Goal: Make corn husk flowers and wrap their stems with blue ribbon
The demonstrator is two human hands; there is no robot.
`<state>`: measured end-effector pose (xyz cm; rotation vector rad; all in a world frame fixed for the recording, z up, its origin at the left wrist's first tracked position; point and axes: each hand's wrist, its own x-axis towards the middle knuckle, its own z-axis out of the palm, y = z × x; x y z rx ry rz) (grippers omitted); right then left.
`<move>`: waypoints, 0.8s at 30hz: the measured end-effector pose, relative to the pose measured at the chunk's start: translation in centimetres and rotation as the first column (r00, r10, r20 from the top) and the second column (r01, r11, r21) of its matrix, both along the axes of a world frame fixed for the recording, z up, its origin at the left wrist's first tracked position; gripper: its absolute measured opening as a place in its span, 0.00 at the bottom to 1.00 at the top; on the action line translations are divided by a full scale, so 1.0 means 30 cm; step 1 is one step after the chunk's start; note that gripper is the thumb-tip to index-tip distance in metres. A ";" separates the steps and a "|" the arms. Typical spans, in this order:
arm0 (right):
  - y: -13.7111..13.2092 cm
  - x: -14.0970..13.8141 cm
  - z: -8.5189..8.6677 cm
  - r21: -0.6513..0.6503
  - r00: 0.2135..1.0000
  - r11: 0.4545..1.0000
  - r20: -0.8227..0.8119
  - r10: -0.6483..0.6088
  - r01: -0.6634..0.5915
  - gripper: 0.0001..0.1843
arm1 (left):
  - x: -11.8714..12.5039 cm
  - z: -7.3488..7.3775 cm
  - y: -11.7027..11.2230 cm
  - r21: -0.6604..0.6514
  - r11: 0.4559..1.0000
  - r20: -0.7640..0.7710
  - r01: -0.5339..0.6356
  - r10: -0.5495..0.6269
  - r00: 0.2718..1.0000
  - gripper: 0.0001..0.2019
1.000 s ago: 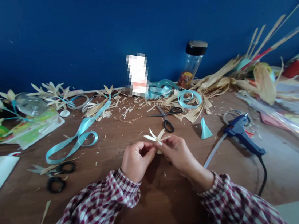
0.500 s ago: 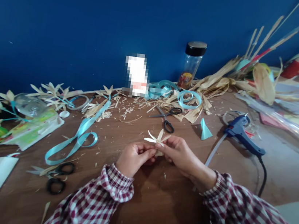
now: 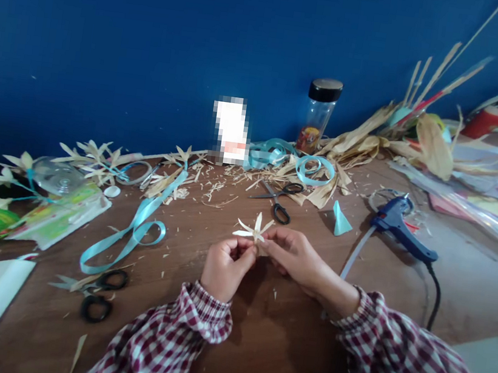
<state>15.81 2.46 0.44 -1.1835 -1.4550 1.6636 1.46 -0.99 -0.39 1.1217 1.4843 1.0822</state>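
Observation:
A small pale husk flower [image 3: 252,230] with pointed petals sits between my two hands over the middle of the brown table [image 3: 192,338]. My left hand [image 3: 224,266] is curled, its fingers pinched against the flower's base from the left. My right hand [image 3: 295,257] pinches the same flower from the right with fingertips together. Both arms wear red and white checked sleeves. The flower's lower part is hidden by my fingers.
Black scissors [image 3: 280,200] lie just beyond the hands, a second pair [image 3: 97,295] at the near left. A blue glue gun [image 3: 402,228] with its cord lies right. Light blue ribbon [image 3: 133,232], a jar [image 3: 317,116], husk scraps [image 3: 355,145] and finished flowers [image 3: 92,153] line the blue wall.
Both hands stay on the flower. My left hand has curled tighter at its base and the flower has shifted slightly left. The camera view has tilted a little.

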 end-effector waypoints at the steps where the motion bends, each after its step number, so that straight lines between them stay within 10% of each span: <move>1: -0.001 0.000 0.002 0.000 1.000 1.000 0.007 -0.008 0.008 0.15 | 0.000 -0.002 -0.001 0.009 1.000 -0.007 -0.004 0.004 1.000 0.10; 16: -0.011 -0.010 -0.073 0.189 0.997 0.980 0.048 -0.065 0.054 0.07 | 0.019 0.010 -0.024 0.219 0.974 -0.437 0.056 0.046 0.898 0.06; 24: -0.001 -0.001 -0.057 0.220 0.996 0.973 0.036 -0.082 0.072 0.10 | -0.006 -0.002 -0.015 0.085 0.993 -0.052 0.086 -0.081 0.995 0.12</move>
